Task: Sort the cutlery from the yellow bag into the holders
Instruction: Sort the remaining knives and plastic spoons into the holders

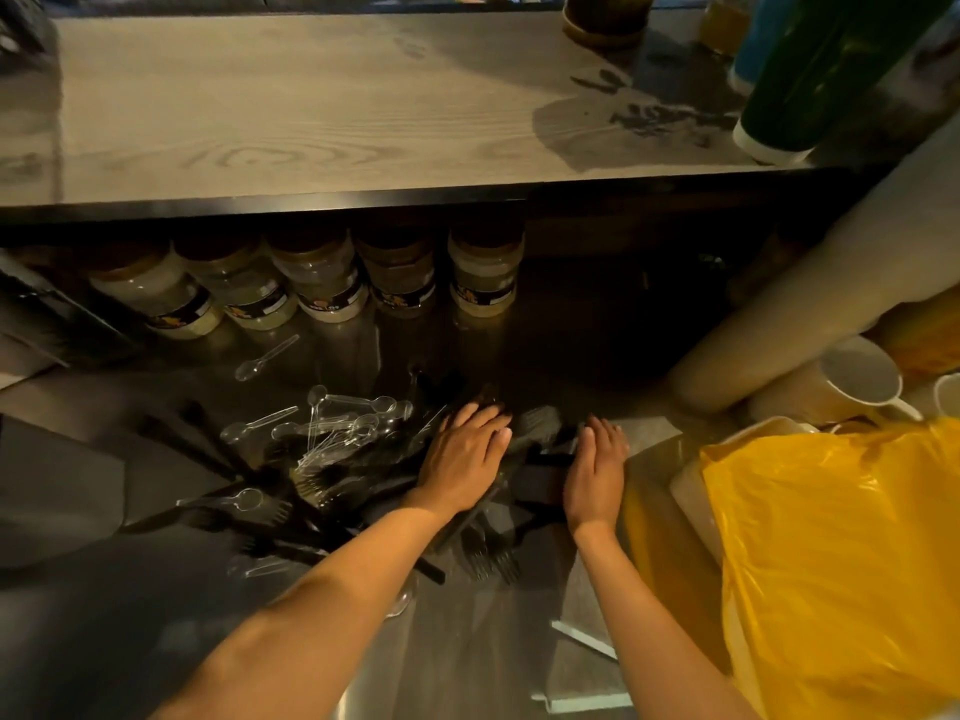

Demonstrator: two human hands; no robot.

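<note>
Upper shelf (311, 106): pale wood grain, satin sheen. Lower surface (156, 615): dark, smooth, reflective, like metal. Clear plastic spoons (332, 423), glossy. Black plastic forks (488, 558), matt. Yellow bag (831, 563), lower right: thin crinkled plastic, shiny. Jars (322, 283): transparent plastic.

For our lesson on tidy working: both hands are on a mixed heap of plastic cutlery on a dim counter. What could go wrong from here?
1. The clear spoons lie tangled with the black forks; in this poor light, kinds may get mixed.
2. The left hand and right hand press flat on the heap, so fork tines might prick them.
3. One stray spoon near the jars could be overlooked.
</note>
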